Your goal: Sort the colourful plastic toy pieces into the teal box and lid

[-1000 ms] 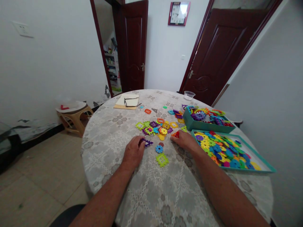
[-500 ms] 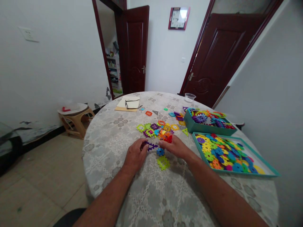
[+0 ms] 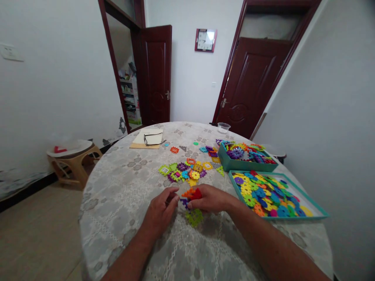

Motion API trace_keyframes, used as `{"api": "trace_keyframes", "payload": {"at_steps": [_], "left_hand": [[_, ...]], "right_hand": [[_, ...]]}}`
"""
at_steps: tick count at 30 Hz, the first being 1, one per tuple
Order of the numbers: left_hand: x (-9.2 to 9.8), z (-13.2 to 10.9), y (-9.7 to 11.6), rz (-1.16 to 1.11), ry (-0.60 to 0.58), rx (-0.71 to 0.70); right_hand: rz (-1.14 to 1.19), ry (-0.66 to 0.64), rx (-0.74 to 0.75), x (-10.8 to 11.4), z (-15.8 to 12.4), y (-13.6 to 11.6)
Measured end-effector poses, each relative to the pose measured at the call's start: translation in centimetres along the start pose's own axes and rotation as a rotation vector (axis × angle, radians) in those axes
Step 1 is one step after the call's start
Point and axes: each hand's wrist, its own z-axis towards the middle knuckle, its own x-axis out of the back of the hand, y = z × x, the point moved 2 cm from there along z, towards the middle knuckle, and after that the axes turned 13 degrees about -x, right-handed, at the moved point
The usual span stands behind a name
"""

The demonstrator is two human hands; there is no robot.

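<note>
Red and orange toothed pieces (image 3: 192, 193) are pinched between the right hand's (image 3: 211, 198) thumb and fingers, low over the patterned tablecloth (image 3: 131, 226); a purple piece (image 3: 184, 203) shows at the thumb tip, though I cannot tell whether it is gripped. Just beside it, the left hand (image 3: 161, 208) curves loosely, thumb parted from forefinger, while a lime-green square (image 3: 194, 218) lies just below the right thumb.
</note>
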Motion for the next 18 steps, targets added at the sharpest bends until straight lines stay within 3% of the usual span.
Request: {"api": "trace_keyframes", "payload": {"at_steps": [2, 4, 10, 14, 18], "left_hand": [[0.1, 0.0, -0.1, 0.078, 0.015, -0.002], [0.2, 0.1, -0.1, 0.129, 0.031, -0.007], [-0.1, -0.1, -0.5, 0.184, 0.035, -0.023], [-0.3, -0.3, -1.3, 0.234, 0.023, -0.038], [-0.4, -0.6, -2.4, 0.273, -0.014, -0.051]], "right_hand": [[-0.004, -0.006, -0.063, 2.1, -0.9, -0.2], [0.021, 0.075, -0.076, 5.3, -1.4, -0.2], [0.419, 0.704, -0.19, 19.5, -1.4, 1.1], [0.497, 0.892, -0.263, 28.1, -0.7, 2.1], [0.579, 1.012, -0.403, 33.6, 0.2, 3.9]]}}
